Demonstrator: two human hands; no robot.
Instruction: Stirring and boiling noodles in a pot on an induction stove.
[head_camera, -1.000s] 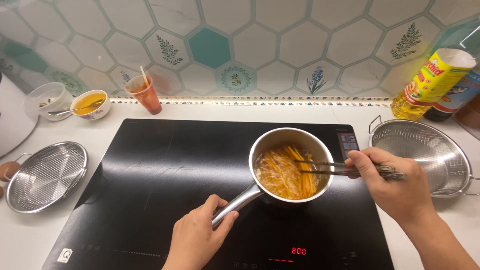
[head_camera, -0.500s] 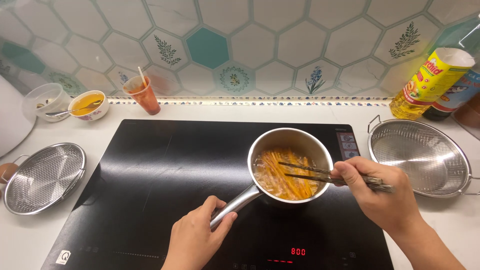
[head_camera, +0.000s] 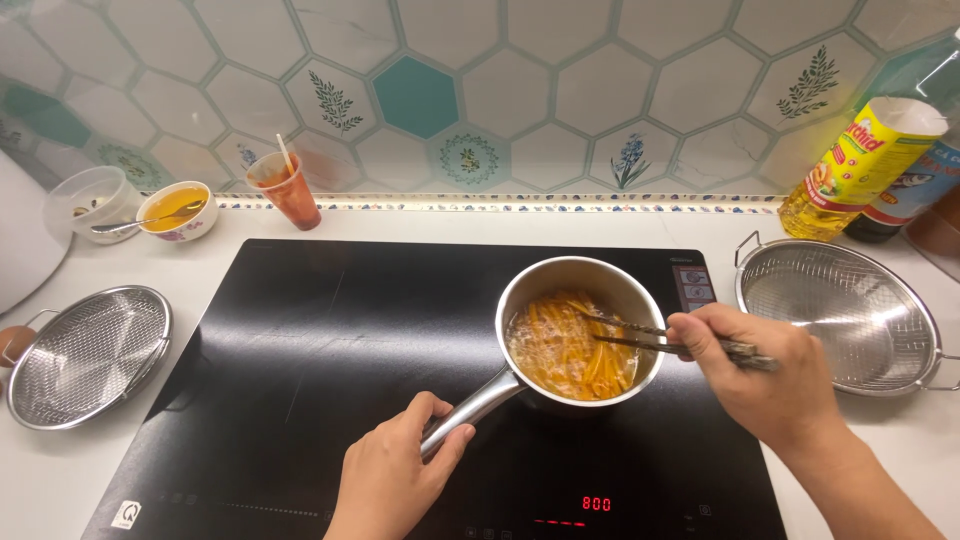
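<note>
At the bottom centre of the frame the left hand (head_camera: 392, 478) is closed around the pan handle (head_camera: 470, 415), steadying it. Just right of centre the right hand (head_camera: 760, 372) grips a pair of chopsticks (head_camera: 655, 337), their tips down among the orange strips (head_camera: 572, 347) that bubble in the pan (head_camera: 580, 330). The pan sits on the black hob (head_camera: 300, 370), right of the middle, with a red readout lit near the bottom edge.

To do this stirring well, I'd judge the handle wants a firm hold so the pan doesn't slide on the glass, and the chopsticks should sweep low and slow, lifting the strips apart without splashing hot liquid over the rim. Knuckles are best kept clear of the steam.

Further out, a steel strainer (head_camera: 850, 310) rests on the white desk (head_camera: 500, 222) at the right, and a second strainer (head_camera: 85, 352) lies at the left. Toward the upper left stand a cup (head_camera: 285, 190) of red sauce, a small bowl (head_camera: 178, 210) with a spoon and a clear tub (head_camera: 92, 200). At the upper right, an oil bottle (head_camera: 860, 165) leans by the tiled wall.
</note>
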